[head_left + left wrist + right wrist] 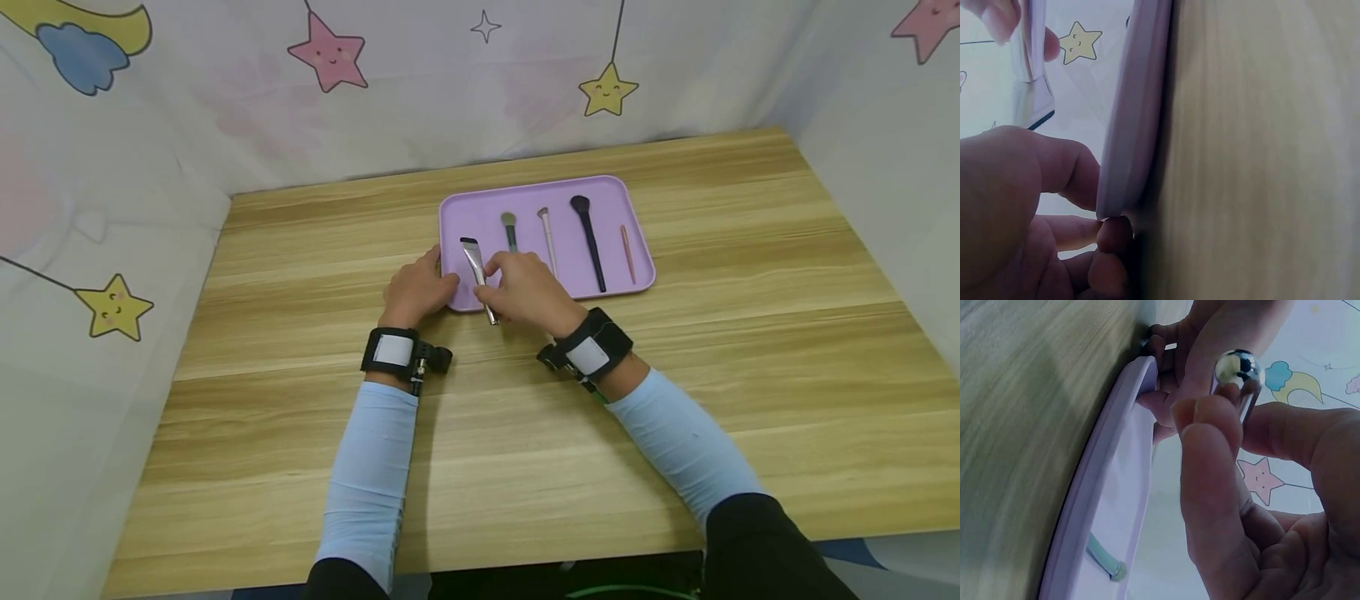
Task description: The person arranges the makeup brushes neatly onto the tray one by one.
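Note:
My right hand (532, 292) pinches a silver makeup brush (474, 257) by its handle, above the left part of a purple tray (476, 211). The brush has a flat, dark tip that points away from me. Its rounded shiny handle end (1235, 365) shows between thumb and fingers in the right wrist view. At the tray's near left corner my left hand (416, 292) grips the rim, thumb over the inside and fingers outside. On the tray lie a green brush (509, 222), a pale pink brush (547, 235), a large black brush (588, 237) and a thin pink brush (627, 252).
The tray lies on a wood-grain table (315, 275), toward its back edge. White curtains (420, 100) with stars stand behind and at both sides. Each wrist wears a black strap (392, 350) with a small camera.

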`<state>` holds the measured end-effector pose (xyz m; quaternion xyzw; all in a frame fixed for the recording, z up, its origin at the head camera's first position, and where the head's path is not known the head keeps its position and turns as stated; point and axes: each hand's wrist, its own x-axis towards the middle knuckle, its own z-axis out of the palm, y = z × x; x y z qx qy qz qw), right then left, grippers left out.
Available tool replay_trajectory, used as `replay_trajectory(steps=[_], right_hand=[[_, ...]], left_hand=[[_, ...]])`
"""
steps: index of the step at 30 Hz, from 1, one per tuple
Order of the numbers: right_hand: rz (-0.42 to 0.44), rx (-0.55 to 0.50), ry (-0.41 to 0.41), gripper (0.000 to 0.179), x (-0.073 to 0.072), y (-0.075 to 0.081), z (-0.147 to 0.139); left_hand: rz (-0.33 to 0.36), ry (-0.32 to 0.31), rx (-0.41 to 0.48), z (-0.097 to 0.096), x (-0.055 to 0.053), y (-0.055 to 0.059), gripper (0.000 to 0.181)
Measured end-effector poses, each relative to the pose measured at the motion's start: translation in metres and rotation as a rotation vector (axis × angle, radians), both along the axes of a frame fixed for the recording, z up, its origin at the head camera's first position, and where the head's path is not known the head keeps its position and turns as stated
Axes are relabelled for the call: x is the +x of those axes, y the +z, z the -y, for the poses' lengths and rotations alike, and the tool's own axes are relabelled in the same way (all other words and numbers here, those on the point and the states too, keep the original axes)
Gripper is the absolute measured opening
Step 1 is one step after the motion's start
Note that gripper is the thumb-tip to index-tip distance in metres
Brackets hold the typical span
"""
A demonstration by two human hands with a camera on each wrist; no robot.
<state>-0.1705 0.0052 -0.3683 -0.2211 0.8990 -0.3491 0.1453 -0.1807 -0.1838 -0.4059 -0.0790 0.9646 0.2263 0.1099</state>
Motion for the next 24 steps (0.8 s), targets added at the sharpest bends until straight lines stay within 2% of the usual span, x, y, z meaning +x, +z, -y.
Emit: replay_trajectory(steps=[19,24], right_hand=[[-0.143,0.070,-0.081,0.035,-0.026,-0.023,0.015],[-0.185,0.102,-0.099,0.023,-0.030,-0.028,0.022]], left_hand=[[0.031,-0.003,-0.021,0.000,0.001,0.002,0.074],[0.017,0.002,-0.026,-0.001,0.001,0.002,0.072]])
